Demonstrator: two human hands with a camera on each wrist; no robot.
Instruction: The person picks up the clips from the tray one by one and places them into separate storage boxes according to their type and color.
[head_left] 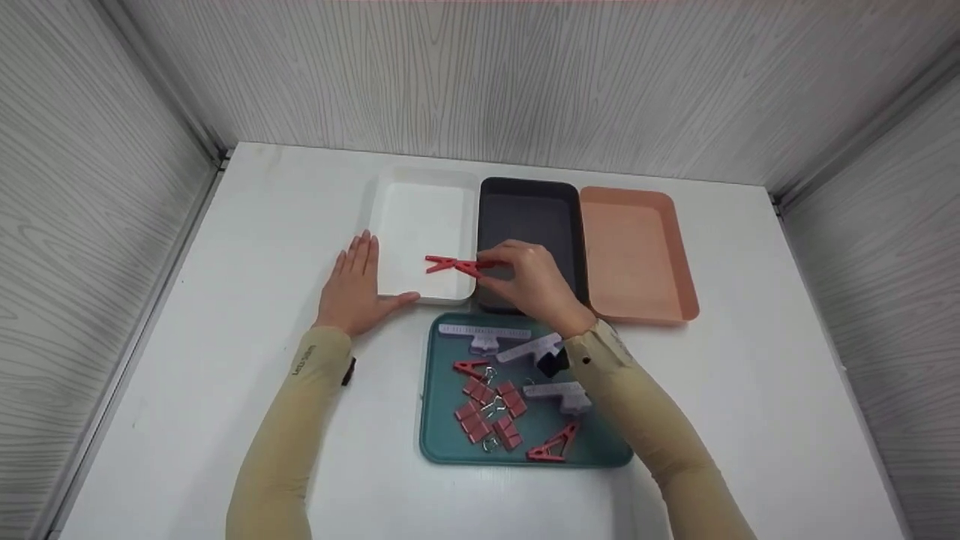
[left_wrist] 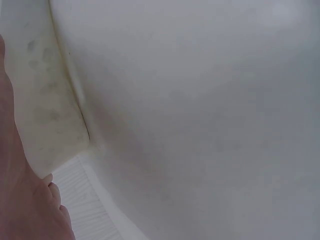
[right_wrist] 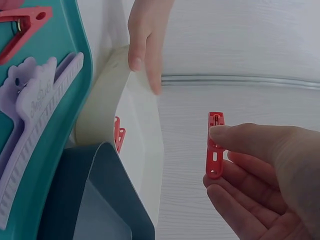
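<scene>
My right hand (head_left: 531, 281) pinches a red plastic clothespin (head_left: 471, 268) between thumb and fingers, above the right edge of the white tray (head_left: 427, 301). A second red clothespin (right_wrist: 119, 134) lies inside that tray, as the right wrist view shows. With its fingers straight, my left hand (head_left: 351, 294) rests against the white tray's left side, the thumb along its front edge. The left wrist view has part of this hand (left_wrist: 27, 200) beside the tray's wall (left_wrist: 45, 110).
A black tray (head_left: 529, 202) and a salmon-coloured tray (head_left: 630, 247) stand right of the white one. In front, a teal tray (head_left: 442, 450) holds several dark red binder clips (head_left: 474, 421), lilac ruler clips (head_left: 484, 331) and red clothespins (head_left: 553, 444). Wood-grain panels (head_left: 480, 82) enclose the table.
</scene>
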